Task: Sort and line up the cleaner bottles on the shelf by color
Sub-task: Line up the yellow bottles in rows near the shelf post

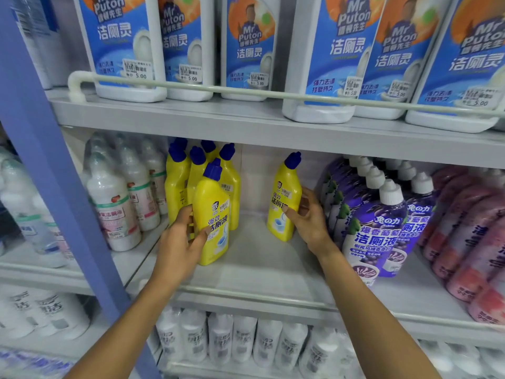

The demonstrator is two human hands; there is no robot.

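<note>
Left hand wrapped around front yellow plastic bottle with blue cap, fingers closed across its label; right hand clasped on lone yellow bottle, standing well apart from yellow group on grey metal shelf.

Likely risk: sliding lone bottle leftward too fast, tipping its tall narrow body; or right wrist brushing purple bottles just beside it. Bare shelf floor between both yellow bottles, ample for closing up. Low front rail guarding edge; upper shelf close overhead.
</note>
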